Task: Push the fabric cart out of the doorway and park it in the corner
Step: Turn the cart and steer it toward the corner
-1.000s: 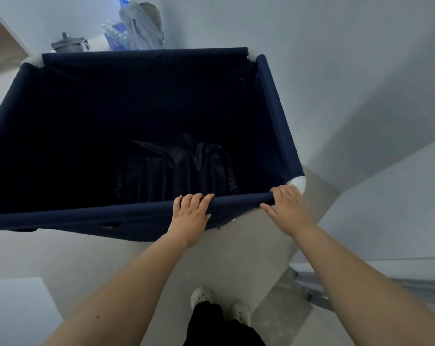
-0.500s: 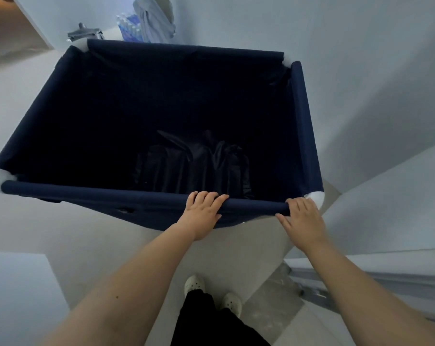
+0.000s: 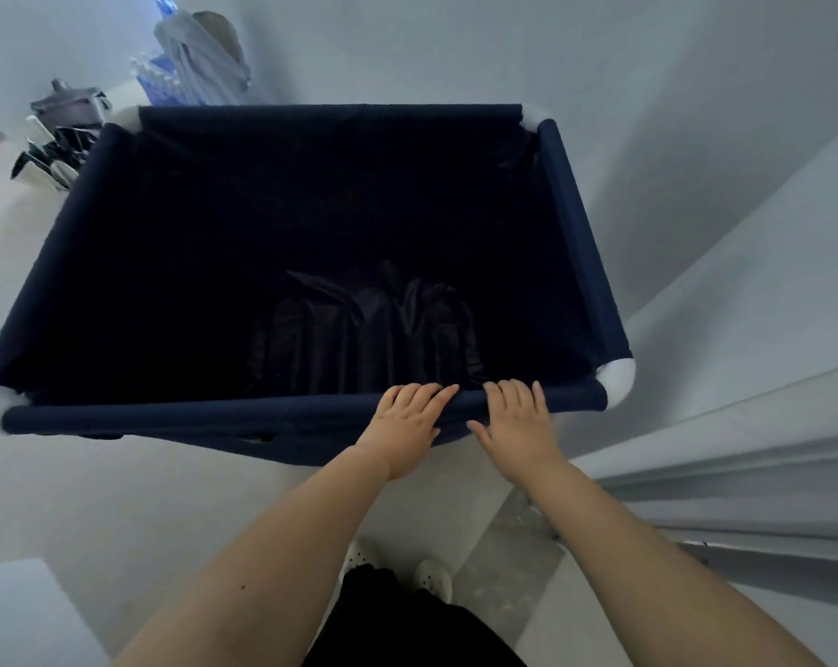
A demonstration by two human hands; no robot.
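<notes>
A large navy fabric cart [image 3: 205,416] with white corner joints fills the middle of the view, its right side close to a white wall. Dark crumpled cloth [image 3: 359,339] lies at its bottom. My left hand [image 3: 402,421] and my right hand [image 3: 518,421] rest side by side on the cart's near rim, right of its middle, fingers curled over the fabric-covered bar. The cart's wheels are hidden.
Beyond the cart's far left corner stand a grey bag [image 3: 68,105] and dark items on the floor. A pack of water bottles [image 3: 155,81] and a grey garment [image 3: 205,60] sit against the far wall. A door frame [image 3: 725,479] runs at my right.
The cart has swung so its near left corner now shows, and it sits further along the wall. My right hand slid left along the rim, from the corner to beside my left hand.
</notes>
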